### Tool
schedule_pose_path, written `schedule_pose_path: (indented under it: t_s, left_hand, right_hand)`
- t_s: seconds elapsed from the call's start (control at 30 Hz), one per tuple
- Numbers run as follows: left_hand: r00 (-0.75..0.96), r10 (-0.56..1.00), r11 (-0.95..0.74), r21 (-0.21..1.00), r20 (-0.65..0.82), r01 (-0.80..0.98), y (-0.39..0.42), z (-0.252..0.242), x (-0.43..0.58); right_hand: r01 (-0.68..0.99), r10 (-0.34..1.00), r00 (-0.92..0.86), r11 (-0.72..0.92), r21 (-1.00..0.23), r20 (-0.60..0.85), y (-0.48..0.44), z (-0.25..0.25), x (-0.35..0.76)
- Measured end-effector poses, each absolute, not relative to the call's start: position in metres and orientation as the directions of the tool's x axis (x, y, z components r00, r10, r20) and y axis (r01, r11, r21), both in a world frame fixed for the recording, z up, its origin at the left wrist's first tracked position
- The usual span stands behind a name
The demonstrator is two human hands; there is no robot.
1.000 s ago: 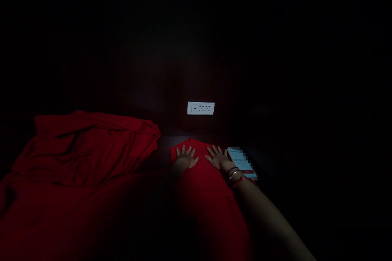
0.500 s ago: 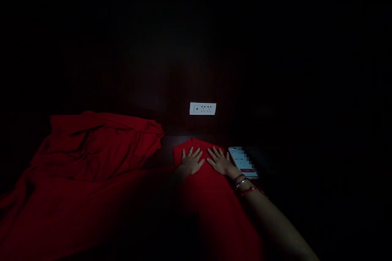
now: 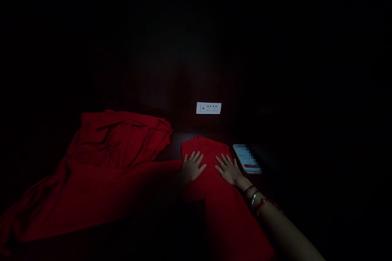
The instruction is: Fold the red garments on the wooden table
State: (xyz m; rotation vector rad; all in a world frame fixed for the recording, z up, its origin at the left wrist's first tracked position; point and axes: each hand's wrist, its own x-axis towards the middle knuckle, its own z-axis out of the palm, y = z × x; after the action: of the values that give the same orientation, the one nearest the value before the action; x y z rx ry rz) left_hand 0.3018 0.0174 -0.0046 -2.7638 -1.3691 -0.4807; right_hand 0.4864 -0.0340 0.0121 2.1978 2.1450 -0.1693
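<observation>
A red garment (image 3: 211,146), which looks like a pair of trousers with two long parts, is spread on a dark surface. One part runs toward me and the other off to the left. My left hand (image 3: 191,169) lies flat on its far end, fingers spread. Beside it my right hand (image 3: 229,170) presses flat on the same cloth, also with fingers apart and bracelets at the wrist. Neither hand grasps anything. My left forearm is lost in shadow.
A crumpled heap of red cloth (image 3: 128,138) lies at the left, by the garment's left part. A lit phone (image 3: 248,161) rests right of my right hand. A white socket plate (image 3: 208,108) is on the dark wall behind. Most surroundings are too dark to make out.
Both hands have slid a little toward me over the red cloth, away from its far edge, still flat. The whole view has shifted slightly, so the things appear further right.
</observation>
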Motion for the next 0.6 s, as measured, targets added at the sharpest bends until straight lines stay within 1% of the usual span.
schedule_pose_path:
  t_s: [0.03,0.1,0.17,0.2,0.27,0.33,0.43,0.5,0.6]
  left_hand:
    - [0.560,0.776,-0.608,0.111,0.291,0.786,0.015,-0.004,0.299]
    - [0.525,0.772,-0.588,0.089,0.358,0.804,0.007,-0.004,0.291]
    - [0.487,0.758,-0.565,0.063,0.433,0.823,-0.005,-0.007,0.276]
    - [0.483,0.753,-0.560,0.051,0.447,0.827,-0.012,-0.010,0.266]
    - [0.512,0.751,-0.573,0.027,0.416,0.819,-0.024,-0.016,0.246]
    - [0.553,0.756,-0.594,0.011,0.351,0.805,-0.032,-0.018,0.229]
    - [0.587,0.756,-0.610,-0.011,0.288,0.792,-0.039,-0.014,0.216]
    - [0.579,0.775,-0.592,-0.030,0.253,0.806,-0.043,-0.009,0.209]
    - [0.526,0.805,-0.523,-0.090,0.275,0.848,-0.048,0.000,0.181]
  right_hand:
    - [0.999,0.990,0.029,-0.033,-0.032,-0.135,-0.036,0.014,0.485]
    - [0.998,0.992,0.032,-0.039,-0.051,-0.125,-0.041,0.021,0.483]
    - [0.997,0.998,0.008,-0.012,-0.070,-0.057,-0.049,0.027,0.479]
    - [0.997,1.000,-0.021,0.020,-0.071,-0.016,-0.054,0.028,0.476]
    - [0.995,0.996,-0.084,0.085,-0.054,0.025,-0.065,0.024,0.471]
    - [0.993,0.994,-0.113,0.113,-0.032,-0.003,-0.072,0.016,0.466]
    - [0.995,0.992,-0.101,0.099,-0.027,-0.071,-0.076,0.012,0.463]
    - [0.994,0.991,-0.101,0.097,-0.043,-0.088,-0.075,0.021,0.460]
    - [0.982,0.987,-0.160,0.158,-0.101,-0.011,-0.074,0.046,0.442]
